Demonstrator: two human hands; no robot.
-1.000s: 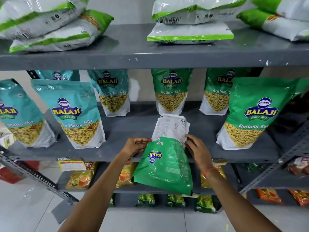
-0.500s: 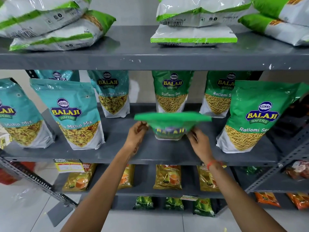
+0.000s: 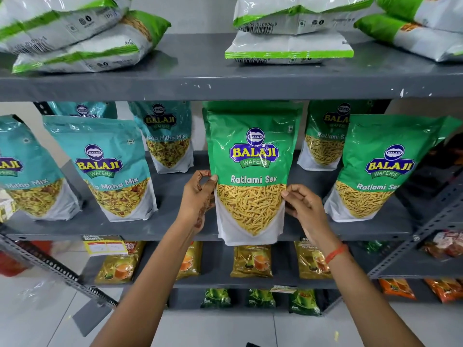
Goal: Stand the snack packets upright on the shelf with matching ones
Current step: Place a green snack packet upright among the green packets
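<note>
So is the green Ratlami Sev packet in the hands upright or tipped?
Upright: the packet shows its logo on top and white base below, with the left hand and right hand at its sides.

I see yellow tea packs (image 3: 251,261) on a low shelf, with dark green packs (image 3: 260,298) under them. Orange packs (image 3: 397,288) sit far right. A yellow price tag (image 3: 105,245) hangs at left. The floor (image 3: 213,329) is pale tile.
</note>
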